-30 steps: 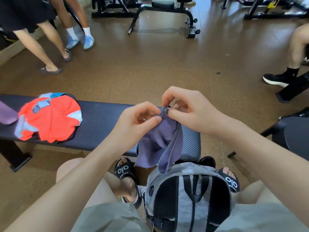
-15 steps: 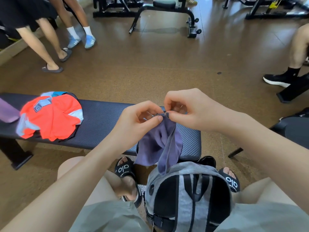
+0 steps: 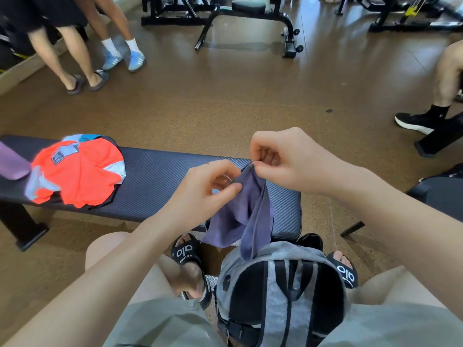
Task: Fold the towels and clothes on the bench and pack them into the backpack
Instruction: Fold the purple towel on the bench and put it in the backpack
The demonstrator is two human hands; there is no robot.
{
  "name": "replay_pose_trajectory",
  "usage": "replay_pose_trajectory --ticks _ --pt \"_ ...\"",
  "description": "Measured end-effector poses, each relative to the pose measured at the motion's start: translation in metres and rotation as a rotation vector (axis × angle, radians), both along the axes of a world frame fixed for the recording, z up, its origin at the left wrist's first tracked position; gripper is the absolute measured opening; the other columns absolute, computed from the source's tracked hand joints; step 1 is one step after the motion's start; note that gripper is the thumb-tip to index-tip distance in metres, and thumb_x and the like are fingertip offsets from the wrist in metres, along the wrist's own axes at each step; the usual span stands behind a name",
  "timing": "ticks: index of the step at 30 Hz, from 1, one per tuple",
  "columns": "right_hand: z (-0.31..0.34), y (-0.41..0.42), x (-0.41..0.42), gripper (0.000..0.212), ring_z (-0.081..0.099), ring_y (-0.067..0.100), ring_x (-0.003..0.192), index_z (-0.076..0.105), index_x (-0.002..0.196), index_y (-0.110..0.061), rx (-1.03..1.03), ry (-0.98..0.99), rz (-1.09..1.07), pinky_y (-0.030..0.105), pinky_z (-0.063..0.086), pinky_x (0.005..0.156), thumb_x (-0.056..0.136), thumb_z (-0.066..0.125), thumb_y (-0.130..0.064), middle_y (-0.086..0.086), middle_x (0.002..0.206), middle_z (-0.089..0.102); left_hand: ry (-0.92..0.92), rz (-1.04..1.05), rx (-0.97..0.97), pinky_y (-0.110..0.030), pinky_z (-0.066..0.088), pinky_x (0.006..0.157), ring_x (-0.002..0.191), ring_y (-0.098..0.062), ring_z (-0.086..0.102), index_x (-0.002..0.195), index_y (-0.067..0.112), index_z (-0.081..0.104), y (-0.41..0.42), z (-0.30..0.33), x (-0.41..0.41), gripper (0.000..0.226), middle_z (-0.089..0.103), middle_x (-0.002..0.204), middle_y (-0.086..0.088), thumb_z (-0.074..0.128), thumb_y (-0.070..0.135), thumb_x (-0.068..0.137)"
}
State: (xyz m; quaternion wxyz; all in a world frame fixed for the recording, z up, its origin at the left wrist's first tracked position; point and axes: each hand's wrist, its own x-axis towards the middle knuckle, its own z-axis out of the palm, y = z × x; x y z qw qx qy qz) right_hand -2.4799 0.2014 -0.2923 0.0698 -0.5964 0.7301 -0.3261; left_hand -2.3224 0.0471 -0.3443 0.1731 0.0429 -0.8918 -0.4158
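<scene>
The tabletop (image 3: 160,176) runs left to right across the middle, in front of the seated person's knees. On its left part lies a heap of clothes (image 3: 77,176), with another cloth (image 3: 11,164) at the far left edge beside it. Above the tabletop's right end, the left hand (image 3: 200,194) and the right hand (image 3: 283,156) are side by side, each pinching the top edge of a towel (image 3: 240,214) that hangs down between them. Below the towel, between the person's 2 feet, stands the backpack (image 3: 280,291), nearer the camera than the tabletop. Behind the tabletop, across the floor (image 3: 225,96), stands a weight bench (image 3: 250,18).
</scene>
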Motion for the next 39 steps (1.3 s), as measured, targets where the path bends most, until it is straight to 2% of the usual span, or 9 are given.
replay_pose_trajectory --ticks 8,12,14,18,23,27,31,35,39 --pt "0.01 0.004 -0.016 0.014 0.059 0.013 0.071 0.063 0.087 -0.015 -0.022 0.041 -0.029 0.016 0.046 0.066 0.084 0.064 -0.001 -0.003 0.078 0.064 -0.14 -0.019 -0.552 -0.042 0.047 0.059 0.073 -0.019 0.051 0.08 0.02 0.042 -0.018 -0.052 0.011 0.022 0.043 0.085 0.008 0.05 0.035 0.094" --pt "0.013 0.009 -0.028 0.021 0.055 0.006 0.075 0.07 0.093 -0.013 -0.01 0.127 -0.053 0.01 0.04 0.068 0.086 0.06 0.003 -0.005 0.084 0.065 -0.236 0.014 -0.64 -0.035 0.039 0.05 0.069 -0.025 0.054 0.08 0.025 0.034 -0.033 -0.07 0.019 0.02 0.036 0.082 0.009 0.04 0.039 0.093" --pt "0.012 0.013 -0.035 0.024 0.054 -0.005 0.076 0.071 0.094 -0.014 0.012 0.173 -0.064 0.006 0.036 0.069 0.086 0.058 0.005 -0.008 0.085 0.063 -0.282 0.032 -0.702 -0.033 0.037 0.052 0.07 -0.025 0.057 0.081 0.022 0.042 -0.042 -0.072 0.023 0.026 0.039 0.081 0.008 0.034 0.044 0.093" --pt "0.012 0.022 -0.052 0.026 0.052 -0.008 0.078 0.069 0.094 -0.017 0.047 0.21 -0.135 0.005 0.034 0.069 0.086 0.056 0.005 -0.013 0.085 0.059 -0.278 0.007 -0.666 -0.036 0.044 0.055 0.072 -0.018 0.056 0.082 0.025 0.055 -0.065 -0.061 0.028 0.041 0.042 0.086 0.009 0.031 0.055 0.096" --pt "0.007 0.029 -0.064 0.026 0.047 0.007 0.072 0.066 0.095 -0.015 0.066 0.211 -0.223 0.017 0.035 0.069 0.084 0.054 0.006 -0.001 0.087 0.063 -0.177 0.071 -0.697 -0.035 0.042 0.05 0.061 -0.016 0.052 0.063 0.018 0.049 -0.091 -0.045 0.029 0.048 0.046 0.079 0.01 0.046 0.058 0.09" --pt "0.004 0.028 -0.066 0.025 0.043 0.004 0.073 0.065 0.096 -0.011 0.05 0.234 -0.25 0.017 0.031 0.069 0.084 0.052 0.007 -0.001 0.087 0.061 -0.115 0.092 -0.69 -0.037 0.041 0.047 0.057 -0.017 0.041 0.062 0.022 0.033 -0.101 -0.028 0.026 0.046 0.036 0.071 0.009 0.052 0.054 0.088" --pt "0.001 0.028 -0.071 0.022 0.039 0.002 0.074 0.063 0.097 -0.008 0.076 0.234 -0.283 0.019 0.028 0.069 0.087 0.05 0.006 -0.003 0.086 0.056 -0.1 0.113 -0.763 -0.036 0.043 0.047 0.057 -0.016 0.039 0.06 0.02 0.041 -0.108 -0.01 0.026 0.048 0.037 0.069 0.01 0.048 0.057 0.089" --pt "0.008 0.028 -0.077 0.021 0.043 0.005 0.078 0.062 0.098 -0.009 0.01 0.256 -0.346 0.019 0.029 0.072 0.088 0.05 0.005 -0.003 0.089 0.057 0.004 0.134 -0.729 -0.039 0.045 0.054 0.064 -0.02 0.051 0.068 0.012 0.055 -0.122 0.024 0.022 0.044 0.053 0.075 0.004 0.052 0.046 0.095" --pt "0.02 0.025 -0.077 0.025 0.049 0.009 0.083 0.066 0.103 -0.008 -0.158 0.295 -0.429 0.018 0.034 0.077 0.087 0.05 0.004 0.0 0.095 0.063 0.171 0.283 -0.695 -0.034 0.034 0.062 0.069 -0.019 0.048 0.076 0.006 0.059 -0.128 0.058 0.014 0.027 0.057 0.075 -0.004 0.068 0.026 0.091"
